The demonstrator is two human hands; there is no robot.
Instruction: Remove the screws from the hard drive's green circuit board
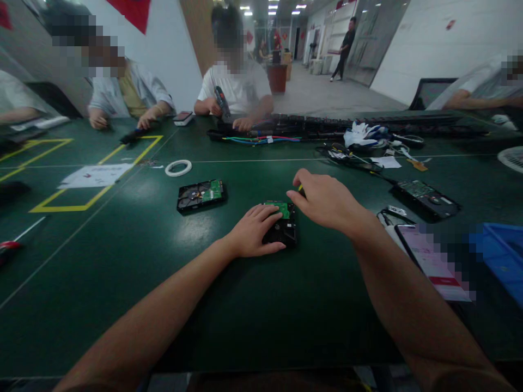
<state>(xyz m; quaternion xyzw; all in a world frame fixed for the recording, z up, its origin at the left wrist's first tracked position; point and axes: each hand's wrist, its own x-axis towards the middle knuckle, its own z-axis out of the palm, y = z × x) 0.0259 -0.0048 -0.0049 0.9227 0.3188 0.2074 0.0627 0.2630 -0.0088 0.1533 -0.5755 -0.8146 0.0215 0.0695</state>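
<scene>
A black hard drive [288, 231] with a green circuit board lies on the table in front of me. My left hand [257, 231] holds it against the tabletop from the left, with the fingers across its top and the thumb along the near side. Just up and to the right of this drive, my right hand [316, 197] is closed around a small tool with a yellow handle [302, 190]. Most of the tool is hidden by the fingers, and its tip does not show. To the left rests a second hard drive [201, 196], board side up, touched by neither hand.
Another hard drive [427, 198], a phone [433, 261] and a blue bin [500, 256] are on the right. A white tape roll [178, 168] and a red-handled screwdriver [10, 246] lie left. Cables [261, 139] and white gloves [363, 134] lie farther back, near co-workers.
</scene>
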